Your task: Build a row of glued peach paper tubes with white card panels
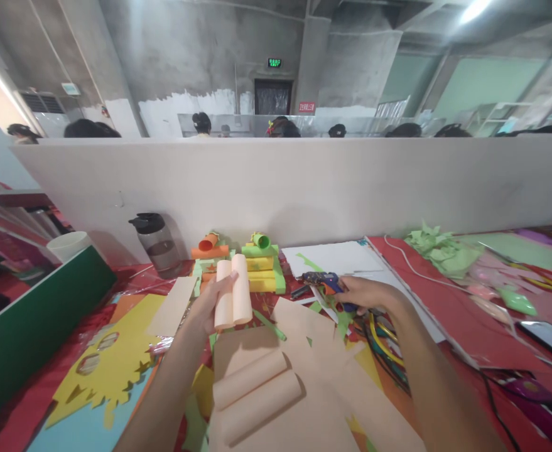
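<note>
Held upright in my left hand [213,302] is a pair of peach paper rolls [241,292] lying side by side, with the thumb pressed on the front. My right hand [364,292] is closed around a blue hot glue gun [321,278], whose nozzle points left toward the held rolls without touching them. Below, a second pair of peach rolls [257,395] lies on peach paper sheets [320,402]. Behind the held rolls stand stacked paper-tube models, one with an orange tube [208,242] on top and one with a green tube [260,240].
Yellow cut paper [110,351] and a green board [35,351] lie left, near a dark-lidded bottle [156,245]. Scissors with yellow handles [384,339] lie under my right forearm. A phone [551,342] and crumpled green paper [443,251] are right. A white partition [304,182] closes off the back.
</note>
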`<control>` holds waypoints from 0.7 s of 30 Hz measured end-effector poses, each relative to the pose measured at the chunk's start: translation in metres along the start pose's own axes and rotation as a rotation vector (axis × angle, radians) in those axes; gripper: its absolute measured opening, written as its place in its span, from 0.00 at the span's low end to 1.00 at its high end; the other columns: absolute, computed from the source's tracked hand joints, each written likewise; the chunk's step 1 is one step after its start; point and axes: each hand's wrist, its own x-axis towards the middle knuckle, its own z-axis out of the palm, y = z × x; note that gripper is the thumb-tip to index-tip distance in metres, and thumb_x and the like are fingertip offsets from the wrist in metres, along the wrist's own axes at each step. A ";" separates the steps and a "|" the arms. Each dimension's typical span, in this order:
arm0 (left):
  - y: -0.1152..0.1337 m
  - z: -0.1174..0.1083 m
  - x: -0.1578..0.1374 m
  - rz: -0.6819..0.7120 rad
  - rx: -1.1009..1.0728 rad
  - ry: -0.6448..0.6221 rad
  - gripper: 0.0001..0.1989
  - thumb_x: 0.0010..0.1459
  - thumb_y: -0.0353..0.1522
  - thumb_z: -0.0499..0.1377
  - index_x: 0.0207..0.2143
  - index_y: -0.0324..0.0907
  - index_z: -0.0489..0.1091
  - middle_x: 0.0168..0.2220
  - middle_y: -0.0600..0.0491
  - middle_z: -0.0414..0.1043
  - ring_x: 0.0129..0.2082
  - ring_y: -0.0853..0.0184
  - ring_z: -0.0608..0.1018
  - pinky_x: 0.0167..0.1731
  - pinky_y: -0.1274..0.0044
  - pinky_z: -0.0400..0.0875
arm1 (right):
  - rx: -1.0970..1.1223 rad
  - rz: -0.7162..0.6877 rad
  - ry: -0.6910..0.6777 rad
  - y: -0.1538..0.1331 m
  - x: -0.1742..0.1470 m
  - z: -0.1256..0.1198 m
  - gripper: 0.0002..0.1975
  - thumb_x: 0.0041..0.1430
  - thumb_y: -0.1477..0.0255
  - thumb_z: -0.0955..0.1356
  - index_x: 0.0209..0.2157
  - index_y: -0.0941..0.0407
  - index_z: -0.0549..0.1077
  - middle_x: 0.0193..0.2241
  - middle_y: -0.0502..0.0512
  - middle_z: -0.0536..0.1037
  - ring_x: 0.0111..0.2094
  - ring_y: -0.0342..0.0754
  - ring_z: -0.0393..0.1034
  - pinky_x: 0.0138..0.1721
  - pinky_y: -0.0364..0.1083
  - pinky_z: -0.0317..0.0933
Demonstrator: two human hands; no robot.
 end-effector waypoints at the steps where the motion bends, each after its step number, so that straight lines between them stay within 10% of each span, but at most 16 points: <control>1: 0.000 0.000 0.000 0.000 0.000 -0.009 0.24 0.54 0.36 0.66 0.51 0.39 0.65 0.35 0.45 0.78 0.27 0.63 0.80 0.27 0.74 0.77 | 0.002 0.010 -0.014 -0.001 0.000 -0.002 0.08 0.47 0.69 0.71 0.30 0.56 0.70 0.25 0.50 0.75 0.24 0.45 0.69 0.20 0.40 0.61; 12: 0.002 -0.004 0.000 0.013 -0.021 -0.029 0.24 0.55 0.36 0.65 0.52 0.39 0.65 0.36 0.45 0.78 0.28 0.63 0.81 0.28 0.74 0.77 | 0.451 -0.140 0.178 -0.009 -0.008 -0.005 0.06 0.51 0.71 0.69 0.32 0.56 0.68 0.25 0.50 0.75 0.27 0.45 0.68 0.27 0.41 0.60; 21: 0.002 0.001 -0.004 0.024 -0.056 -0.097 0.24 0.55 0.35 0.65 0.52 0.38 0.65 0.36 0.45 0.79 0.30 0.63 0.81 0.30 0.76 0.77 | 0.826 -0.627 0.122 -0.053 -0.021 0.012 0.18 0.59 0.58 0.70 0.27 0.54 0.61 0.18 0.44 0.61 0.18 0.39 0.53 0.20 0.42 0.47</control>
